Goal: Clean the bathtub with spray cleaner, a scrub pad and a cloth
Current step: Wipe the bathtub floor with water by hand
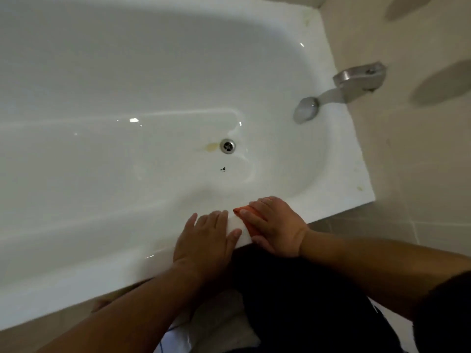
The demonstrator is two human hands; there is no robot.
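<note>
— Where are the hands?
— Both on the near rim of the white bathtub (pixel 153 261). The left hand (pixel 204 240) lies flat, fingers spread, holding nothing.
— And the right?
— The right hand (pixel 274 225) presses down on an orange pad (pixel 240 210), most likely the scrub pad; it is mostly covered.
— Anything in the tub?
— A drain (pixel 227 146), with a yellowish stain (pixel 211 147) beside it and dark specks (pixel 223 169) nearby.
</note>
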